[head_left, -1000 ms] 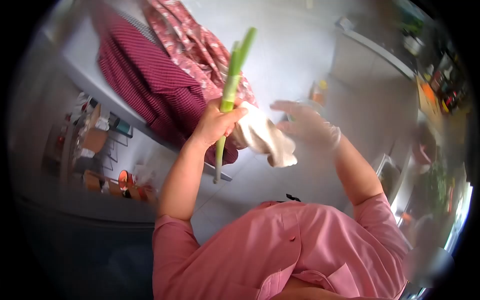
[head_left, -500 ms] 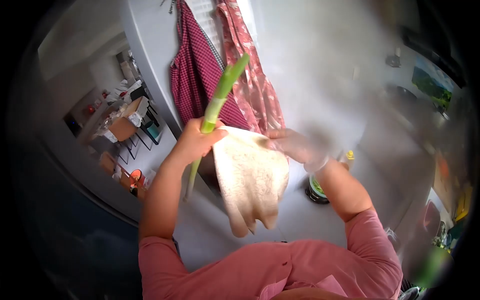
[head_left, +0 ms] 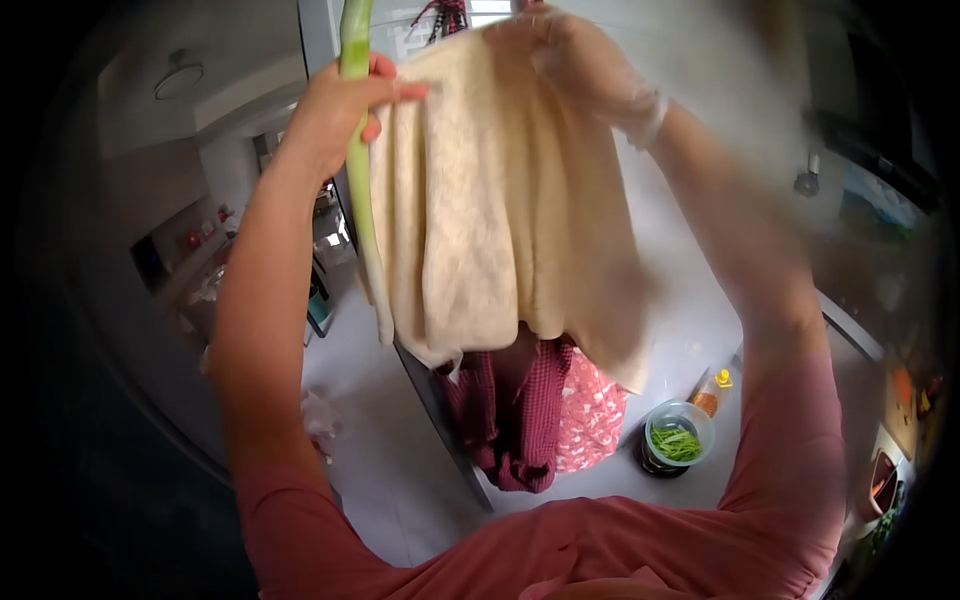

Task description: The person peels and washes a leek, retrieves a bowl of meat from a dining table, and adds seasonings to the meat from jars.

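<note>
My left hand [head_left: 345, 110] is closed around a long green and white stalk [head_left: 359, 190], which stands nearly upright, and its fingers also pinch the left upper edge of a cream cloth [head_left: 470, 190]. The cloth hangs spread in folds in front of the wall. At its upper right edge, my right hand [head_left: 570, 60], in a thin clear glove, is closed on the cloth. Below and behind the cloth show a dark red checked garment [head_left: 515, 420] and a pink patterned one [head_left: 592, 415].
To the lower right stand a bowl of cut greens [head_left: 676, 440] and a bottle with a yellow cap [head_left: 712, 392]. On the left, past a wall edge, another room shows. A wooden board [head_left: 903, 385] with other items lies at the far right.
Both hands have risen, bringing the cloth and stalk up with them. The cloth, bunched at first, now hangs wide open. The right hand, apart from it earlier, has taken hold. The view has shifted.
</note>
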A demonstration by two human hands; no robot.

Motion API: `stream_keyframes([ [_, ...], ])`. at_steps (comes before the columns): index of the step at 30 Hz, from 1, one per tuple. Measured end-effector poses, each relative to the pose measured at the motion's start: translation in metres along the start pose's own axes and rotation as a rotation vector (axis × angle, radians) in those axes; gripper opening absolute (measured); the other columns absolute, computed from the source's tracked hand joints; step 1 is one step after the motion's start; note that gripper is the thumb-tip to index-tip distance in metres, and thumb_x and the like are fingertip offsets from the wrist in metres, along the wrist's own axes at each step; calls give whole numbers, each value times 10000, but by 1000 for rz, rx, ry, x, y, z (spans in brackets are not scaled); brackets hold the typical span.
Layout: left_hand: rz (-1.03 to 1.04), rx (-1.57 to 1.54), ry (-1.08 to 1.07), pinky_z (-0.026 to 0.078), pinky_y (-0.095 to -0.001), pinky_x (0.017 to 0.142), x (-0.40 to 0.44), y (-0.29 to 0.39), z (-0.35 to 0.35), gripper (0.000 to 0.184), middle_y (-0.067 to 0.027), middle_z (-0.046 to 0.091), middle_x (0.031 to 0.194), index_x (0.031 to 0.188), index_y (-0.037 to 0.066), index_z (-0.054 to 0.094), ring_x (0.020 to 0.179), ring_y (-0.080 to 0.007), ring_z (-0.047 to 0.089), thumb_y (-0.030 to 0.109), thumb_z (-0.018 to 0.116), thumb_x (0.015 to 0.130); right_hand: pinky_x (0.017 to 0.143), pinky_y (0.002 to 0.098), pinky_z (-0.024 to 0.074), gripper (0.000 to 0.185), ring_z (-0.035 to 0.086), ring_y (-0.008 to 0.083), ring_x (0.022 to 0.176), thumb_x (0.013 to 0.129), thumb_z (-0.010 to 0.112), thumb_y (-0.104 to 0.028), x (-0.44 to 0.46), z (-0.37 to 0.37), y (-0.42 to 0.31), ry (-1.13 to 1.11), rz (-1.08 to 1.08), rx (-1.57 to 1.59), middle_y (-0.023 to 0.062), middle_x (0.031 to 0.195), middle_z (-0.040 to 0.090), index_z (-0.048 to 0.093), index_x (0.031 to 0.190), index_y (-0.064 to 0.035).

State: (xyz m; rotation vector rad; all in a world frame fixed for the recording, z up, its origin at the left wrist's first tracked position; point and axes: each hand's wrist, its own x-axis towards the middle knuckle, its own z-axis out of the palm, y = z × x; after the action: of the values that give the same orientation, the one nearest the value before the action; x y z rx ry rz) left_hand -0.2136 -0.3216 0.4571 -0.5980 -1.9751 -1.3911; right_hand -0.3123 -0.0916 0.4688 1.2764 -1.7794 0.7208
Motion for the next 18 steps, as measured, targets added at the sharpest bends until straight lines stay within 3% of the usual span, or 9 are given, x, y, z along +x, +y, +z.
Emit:
stream_keyframes([
  [2, 37, 174, 81, 332, -211, 460, 21, 9, -1, 220, -70, 582, 793, 1042, -22, 532, 912, -131, 650, 48, 568, 837, 935, 307, 446, 363, 591, 241, 1010, 801, 472, 73, 29, 3, 13, 64, -40, 46, 139, 1136, 606, 604, 1131, -5],
  [5, 138, 82, 37, 340, -204, 486, 66, 11, -13, 254, -68, 574, 774, 1058, -45, 526, 849, -108, 630, 136, 560, 882, 941, 319, 461, 384, 601, 271, 1002, 815, 475, 64, 65, 5, 26, 119, -83, 96, 169, 1168, 600, 568, 1182, 6],
  [6, 118, 293, 102, 388, -236, 584, 90, 5, -24, 579, -75, 627, 1154, 1265, 6, 525, 681, -96, 504, 329, 660, 803, 924, 317, 463, 361, 598, 266, 996, 806, 456, 72, 75, 5, 25, 134, -40, 267, 168, 1114, 620, 597, 1134, 20],
  [9, 87, 140, -84, 402, -246, 594, 140, 3, -47, 569, -81, 585, 1209, 1271, -19, 507, 630, -106, 452, 268, 660, 804, 888, 318, 466, 333, 597, 255, 973, 804, 452, 56, 131, 25, 65, 231, 27, 445, 168, 1037, 644, 624, 1089, 38],
  [10, 87, 138, -70, 402, -246, 594, 141, 2, -40, 569, -81, 585, 1209, 1271, -19, 507, 630, -106, 452, 268, 660, 804, 869, 320, 467, 321, 598, 251, 956, 811, 467, 31, 144, 32, 79, 317, 56, 450, 170, 1013, 648, 623, 1091, 42],
  [12, 96, 142, 120, 449, -261, 446, 149, 4, -22, 471, -100, 605, 882, 1227, -25, 519, 632, -137, 553, 192, 682, 842, 867, 323, 463, 299, 598, 252, 952, 826, 487, -41, 152, 27, 74, 237, 205, 355, 174, 1009, 650, 629, 1074, 46],
  [13, 95, 146, 137, 449, -261, 446, 150, 0, -20, 471, -100, 605, 882, 1227, -25, 519, 632, -137, 553, 192, 682, 842, 865, 326, 459, 299, 598, 254, 947, 840, 507, -112, 154, 25, 70, 168, 364, 255, 179, 1005, 652, 634, 1057, 50],
  [15, 86, 300, 134, 406, -256, 589, 151, -8, -17, 543, -89, 558, 1194, 1266, -35, 499, 641, -111, 467, 220, 646, 810, 852, 332, 460, 319, 600, 244, 930, 848, 515, -188, 155, 27, 65, 192, 354, 210, 183, 998, 654, 644, 1023, 46],
  [18, 68, 252, 152, 398, -259, 577, 120, -10, 7, 548, -73, 558, 1060, 1260, -43, 499, 662, -110, 474, 168, 654, 779, 840, 339, 462, 363, 602, 234, 917, 857, 521, -270, 142, 27, 64, 165, 358, 160, 189, 990, 657, 654, 989, 41],
])
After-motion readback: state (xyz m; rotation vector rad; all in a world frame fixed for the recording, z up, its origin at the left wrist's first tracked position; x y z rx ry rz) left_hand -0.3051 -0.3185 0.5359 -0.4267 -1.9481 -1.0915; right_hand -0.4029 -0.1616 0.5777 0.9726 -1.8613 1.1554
